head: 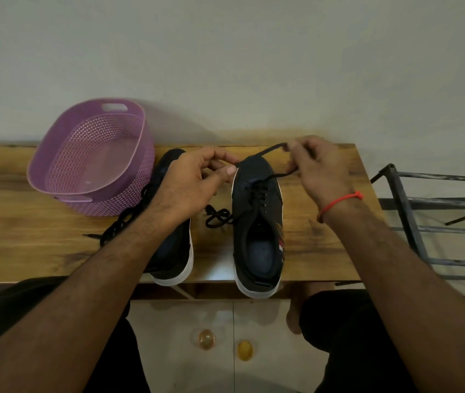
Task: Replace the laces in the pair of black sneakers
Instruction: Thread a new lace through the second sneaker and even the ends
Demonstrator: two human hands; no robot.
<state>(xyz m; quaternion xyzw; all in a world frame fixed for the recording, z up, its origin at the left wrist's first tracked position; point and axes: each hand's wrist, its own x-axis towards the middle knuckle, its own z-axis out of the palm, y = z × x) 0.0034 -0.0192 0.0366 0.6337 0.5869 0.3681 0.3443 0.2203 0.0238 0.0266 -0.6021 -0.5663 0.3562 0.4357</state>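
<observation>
Lace (271,150) stretched over toe of right sneaker (257,222), pinched between my left hand (197,182) and right hand (315,168) fingers; I judge threading underway; next: feed end into eyelet below fingers

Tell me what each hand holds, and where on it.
Both hold the black lace of the right sneaker: the left hand pinches it near the toe, and the right hand pinches the far end of its loop.
</observation>
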